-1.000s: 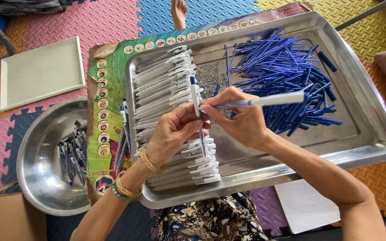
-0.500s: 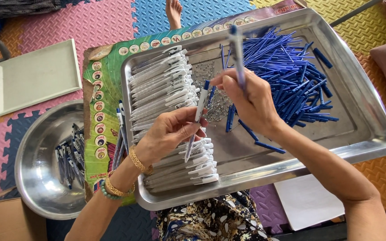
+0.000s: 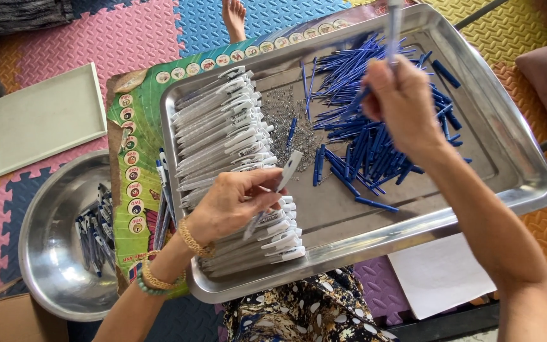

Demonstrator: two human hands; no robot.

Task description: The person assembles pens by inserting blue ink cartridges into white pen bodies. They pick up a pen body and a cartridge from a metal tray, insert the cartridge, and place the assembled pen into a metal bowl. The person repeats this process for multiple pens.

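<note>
**Presently: pen assembly under way, barrel in one hand, second piece lifted clear**

Currently the left hand [image 3: 232, 202] hovers over the near part of the steel tray [image 3: 514, 183], its grip closed on a white pen barrel [image 3: 280, 183] that slants up to the right, clip end uppermost. Directly beneath it lies the stack of white barrels [image 3: 223, 145], in rows along the tray's left side. The right hand [image 3: 403, 104] is raised above the heap of blue refills [image 3: 375, 126], its grip closed on a pale slender piece [image 3: 394, 25] that points upward and runs out of the top of the picture; whether this is a finished pen or another part cannot be told. Small metal springs [image 3: 280, 117] are scattered between stack and heap. A steel bowl [image 3: 52, 253] on the foam floor mat [image 3: 96, 38], left of the tray, holds assembled pens [image 3: 93, 234].

Judgement: the step appears to be fitting together one pen. The next move calls for bringing both hands together and lining the parts end to end.

Against half a second ago, the right hand is lifted higher and farther right, and the left hand's barrel has tilted more upright.
</note>
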